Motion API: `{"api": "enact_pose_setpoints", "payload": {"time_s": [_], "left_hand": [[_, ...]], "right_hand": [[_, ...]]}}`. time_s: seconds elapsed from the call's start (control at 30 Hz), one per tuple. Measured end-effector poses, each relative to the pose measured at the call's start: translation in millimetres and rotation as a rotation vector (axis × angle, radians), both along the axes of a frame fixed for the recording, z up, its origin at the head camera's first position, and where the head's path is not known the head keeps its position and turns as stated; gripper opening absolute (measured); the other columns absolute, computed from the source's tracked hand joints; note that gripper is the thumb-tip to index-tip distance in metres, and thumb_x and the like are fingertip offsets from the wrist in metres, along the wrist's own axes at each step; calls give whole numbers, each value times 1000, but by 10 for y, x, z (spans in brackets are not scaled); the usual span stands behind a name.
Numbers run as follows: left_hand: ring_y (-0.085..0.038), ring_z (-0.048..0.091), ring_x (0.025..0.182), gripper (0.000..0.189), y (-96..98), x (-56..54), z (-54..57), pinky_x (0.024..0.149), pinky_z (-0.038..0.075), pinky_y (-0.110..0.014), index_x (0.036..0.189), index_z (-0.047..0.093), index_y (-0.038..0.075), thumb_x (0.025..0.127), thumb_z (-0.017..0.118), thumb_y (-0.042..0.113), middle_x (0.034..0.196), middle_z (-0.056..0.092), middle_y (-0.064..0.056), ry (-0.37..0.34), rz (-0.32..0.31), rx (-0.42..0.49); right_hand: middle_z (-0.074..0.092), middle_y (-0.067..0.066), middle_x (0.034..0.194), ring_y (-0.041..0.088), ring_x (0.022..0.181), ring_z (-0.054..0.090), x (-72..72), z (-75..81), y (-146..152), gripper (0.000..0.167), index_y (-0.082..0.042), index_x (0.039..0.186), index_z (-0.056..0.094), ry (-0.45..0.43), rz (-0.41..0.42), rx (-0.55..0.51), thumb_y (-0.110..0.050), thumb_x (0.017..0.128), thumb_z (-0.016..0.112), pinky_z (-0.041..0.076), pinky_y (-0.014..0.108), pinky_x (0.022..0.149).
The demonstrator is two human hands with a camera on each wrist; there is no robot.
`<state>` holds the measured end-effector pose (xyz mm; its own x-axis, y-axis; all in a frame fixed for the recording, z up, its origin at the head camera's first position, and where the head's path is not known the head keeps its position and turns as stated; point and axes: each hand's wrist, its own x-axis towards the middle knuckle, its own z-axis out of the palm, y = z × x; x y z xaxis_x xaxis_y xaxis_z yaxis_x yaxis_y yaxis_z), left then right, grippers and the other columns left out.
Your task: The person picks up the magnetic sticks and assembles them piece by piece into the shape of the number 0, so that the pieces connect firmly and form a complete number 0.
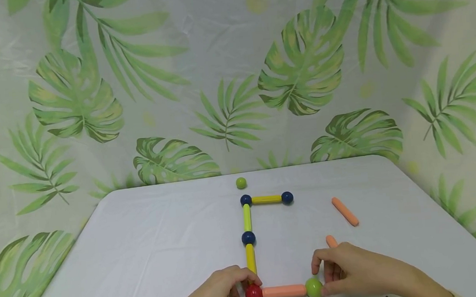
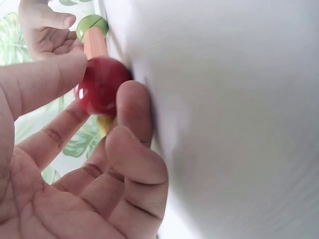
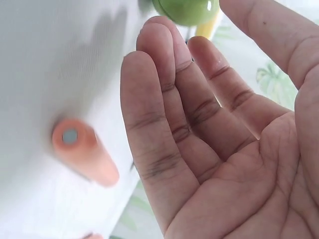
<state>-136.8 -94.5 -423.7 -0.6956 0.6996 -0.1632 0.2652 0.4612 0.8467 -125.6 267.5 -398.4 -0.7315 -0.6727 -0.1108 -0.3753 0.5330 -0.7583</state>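
Observation:
Near the front edge of the table my left hand (image 1: 228, 291) holds a red ball (image 1: 254, 294) between thumb and fingers. A thick orange rod (image 1: 284, 291) joins that ball to a green ball (image 1: 314, 289) on the right. My right hand (image 1: 348, 270) is beside the green ball, its thumb by the ball's right side, fingers loosely bent and not wrapped round it. From the red ball a yellow rod (image 1: 250, 257) runs back to a dark blue ball (image 1: 248, 237). A lime rod (image 1: 247, 217) leads on to another blue ball (image 1: 246, 200).
A yellow rod (image 1: 266, 199) links the far corner to a blue end ball (image 1: 287, 197). One loose green ball (image 1: 241, 182) lies behind. Loose orange rods lie at right: one in the open (image 1: 345, 211), another (image 1: 331, 241) partly hidden behind my right hand.

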Motion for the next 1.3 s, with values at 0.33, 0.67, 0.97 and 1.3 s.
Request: {"api": "enact_pose_setpoints", "payload": {"time_s": [0.33,0.67,0.97,1.3], "left_hand": [[4,56,80,26,53,-32,204,73,53,-17,124,72,25,99,79,26,100,64,15,261,-22,-116],[1,60,98,29,317,-98,304,88,52,-18,125,74,24,97,81,30,110,68,10,521,-95,-174],[3,61,93,35,542,-184,234,81,46,-11,129,75,24,96,83,32,106,72,9,603,-210,-199],[11,62,83,33,651,-224,162,72,42,-3,126,77,24,95,84,25,103,76,11,632,-295,-181]], "right_hand": [[64,-19,82,-7,74,57,-19,42,252,18,-13,109,67,156,-80,29,-25,100,78,52,21,65],[63,-12,76,-3,64,52,-54,-35,434,16,-14,102,66,174,-285,94,-24,100,78,44,21,57],[60,-5,74,3,62,49,-88,-84,468,34,-7,115,65,123,-439,149,-32,98,79,42,23,56],[57,-5,71,4,58,47,-150,-129,410,33,-7,110,69,106,-485,187,-36,97,80,39,22,53]]}}
